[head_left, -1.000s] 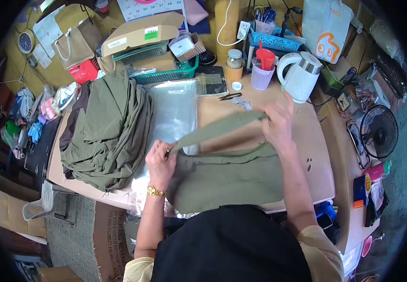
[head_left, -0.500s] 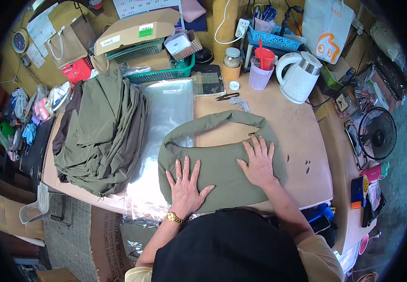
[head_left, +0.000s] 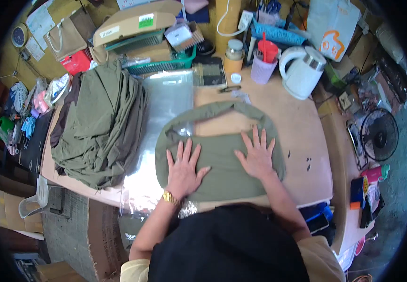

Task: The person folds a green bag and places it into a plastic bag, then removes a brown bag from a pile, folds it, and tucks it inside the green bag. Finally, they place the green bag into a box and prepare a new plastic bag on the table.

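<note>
An olive-green shoulder bag [head_left: 223, 162] lies flat on the table, its curved strap [head_left: 208, 112] looped toward the far side. Flat on the left part of the bag rests my left hand [head_left: 183, 170], fingers spread, with a gold watch at the wrist. My right hand [head_left: 258, 159] presses on the right part in the same way, fingertips close to the bag's upper edge. Neither hand grips anything. Under the bag's left side runs a sheet of clear plastic [head_left: 168, 101].
A tall heap of olive fabric pieces [head_left: 100, 127] stands at the left. Along the back are a green basket [head_left: 161, 66], small scissors [head_left: 230, 88], a jar [head_left: 234, 52], a lilac cup [head_left: 263, 70] and a white kettle [head_left: 303, 75]. A black fan [head_left: 379, 135] is at right.
Both hands, still spread on the bag, have slid slightly away from my body, and the bag with them. Its lower edge now shows more fully. The view has shifted a little.
</note>
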`<state>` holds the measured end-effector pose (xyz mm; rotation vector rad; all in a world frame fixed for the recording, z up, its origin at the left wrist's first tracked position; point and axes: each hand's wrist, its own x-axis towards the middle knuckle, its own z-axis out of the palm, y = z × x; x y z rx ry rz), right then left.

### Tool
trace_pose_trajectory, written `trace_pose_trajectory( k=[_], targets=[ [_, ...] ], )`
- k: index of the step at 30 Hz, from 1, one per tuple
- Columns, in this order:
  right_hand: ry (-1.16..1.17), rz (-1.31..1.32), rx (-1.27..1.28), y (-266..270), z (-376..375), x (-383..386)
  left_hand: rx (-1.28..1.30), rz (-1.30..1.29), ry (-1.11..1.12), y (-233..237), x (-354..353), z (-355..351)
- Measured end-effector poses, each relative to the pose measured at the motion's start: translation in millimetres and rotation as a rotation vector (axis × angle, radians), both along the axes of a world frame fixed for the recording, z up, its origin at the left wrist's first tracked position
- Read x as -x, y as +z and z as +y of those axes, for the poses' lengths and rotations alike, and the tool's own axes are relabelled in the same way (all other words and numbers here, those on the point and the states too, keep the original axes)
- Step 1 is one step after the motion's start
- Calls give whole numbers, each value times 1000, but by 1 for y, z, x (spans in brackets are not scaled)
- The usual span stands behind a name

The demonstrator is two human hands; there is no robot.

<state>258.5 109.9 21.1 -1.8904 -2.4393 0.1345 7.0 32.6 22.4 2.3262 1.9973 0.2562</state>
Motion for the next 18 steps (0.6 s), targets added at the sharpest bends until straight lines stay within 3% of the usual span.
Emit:
trace_pose_trajectory(
  k=[4,6,8,12,18],
  targets=[
    [8,57,-20,-13,15,-5,218,-157,-189,58,5,-15],
    [21,121,29,0,2,-15,361,-98,-482,84,0,-40],
    [165,220,-88,24,-24,-21,243,-170,-444,67,7,-59],
    [196,175,-7,13,-58,-33,-287,-389,-254,10,33,-69],
    [152,60,-141,-7,-58,-39,-81,-355,-229,4,41,-64]
  ],
)
